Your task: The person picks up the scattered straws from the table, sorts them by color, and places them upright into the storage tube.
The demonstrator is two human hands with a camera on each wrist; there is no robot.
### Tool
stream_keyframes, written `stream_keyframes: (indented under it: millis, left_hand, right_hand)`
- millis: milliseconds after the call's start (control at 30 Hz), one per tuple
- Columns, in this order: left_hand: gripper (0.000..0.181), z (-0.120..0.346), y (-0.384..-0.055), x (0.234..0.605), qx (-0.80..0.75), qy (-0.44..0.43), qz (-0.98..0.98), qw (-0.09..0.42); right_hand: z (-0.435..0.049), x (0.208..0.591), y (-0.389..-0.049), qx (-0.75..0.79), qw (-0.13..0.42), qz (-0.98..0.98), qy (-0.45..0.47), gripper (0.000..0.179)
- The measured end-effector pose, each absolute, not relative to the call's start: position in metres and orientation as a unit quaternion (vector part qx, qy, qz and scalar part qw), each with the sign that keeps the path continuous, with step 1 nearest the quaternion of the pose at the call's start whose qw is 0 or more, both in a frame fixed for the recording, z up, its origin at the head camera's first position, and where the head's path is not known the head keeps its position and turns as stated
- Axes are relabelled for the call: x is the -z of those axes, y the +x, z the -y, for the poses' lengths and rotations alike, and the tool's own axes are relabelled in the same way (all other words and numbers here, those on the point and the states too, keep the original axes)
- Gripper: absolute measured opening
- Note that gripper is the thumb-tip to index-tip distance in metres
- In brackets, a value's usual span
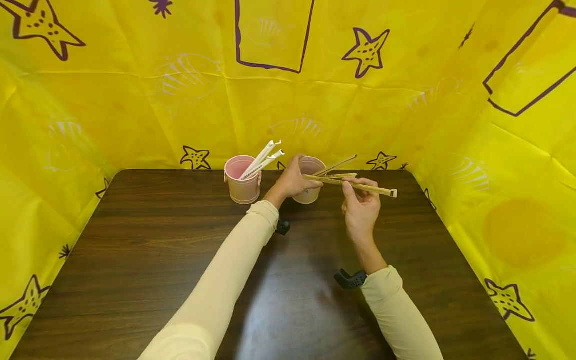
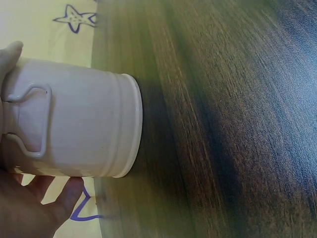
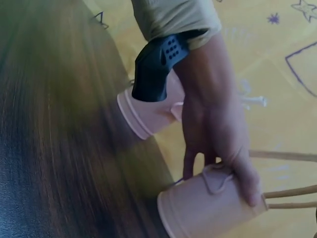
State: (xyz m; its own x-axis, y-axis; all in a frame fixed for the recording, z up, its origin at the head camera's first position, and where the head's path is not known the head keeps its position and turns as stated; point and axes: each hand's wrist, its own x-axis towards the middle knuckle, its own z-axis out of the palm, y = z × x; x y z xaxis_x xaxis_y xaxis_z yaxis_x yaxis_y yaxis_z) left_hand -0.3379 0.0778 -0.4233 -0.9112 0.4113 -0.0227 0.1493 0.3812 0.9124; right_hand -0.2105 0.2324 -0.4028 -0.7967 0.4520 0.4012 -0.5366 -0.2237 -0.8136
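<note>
At the back of the table, my left hand [image 1: 293, 179] grips a small pink bucket [image 1: 308, 196] round its side; its folded wire handle shows in the left wrist view. Several slim tan paper-wrapped sticks [image 1: 341, 163], perhaps straws, lean out of that bucket to the right. My right hand [image 1: 363, 210] pinches one long tan wrapped stick [image 1: 383, 191] with a pale squared end. This stick lies almost level, its left end near the bucket's rim by my left thumb. The right wrist view shows my left hand [image 3: 218, 124] on the bucket [image 3: 213, 206], but not my right fingers.
A second pink bucket [image 1: 243, 191] stands just left of the gripped one, with white wrapped sticks [image 1: 263, 159] leaning out rightward. Both are on a dark wood-grain table [image 1: 148, 250]. Yellow cloth [image 1: 112, 100] printed with starfish and fish hangs close behind and along the sides.
</note>
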Motion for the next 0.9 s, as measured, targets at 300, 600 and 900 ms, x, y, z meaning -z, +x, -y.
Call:
stream_keyframes:
  millis: [300,600,900]
  left_hand:
    - [0.108,-0.076,-0.336,0.422,-0.529,0.178,-0.821,0.118]
    - [0.105,-0.078,-0.337,0.423,-0.553,0.191,-0.803,0.118]
    - [0.106,-0.077,-0.338,0.422,-0.518,0.178,-0.829,0.110]
  right_hand:
    - [-0.234,0.407,-0.231,-0.783,0.344,0.519,0.002,0.017]
    - [-0.234,0.407,-0.246,-0.773,0.343,0.534,0.002,0.015]
    - [-0.227,0.408,-0.272,-0.735,0.278,0.617,-0.024,0.030]
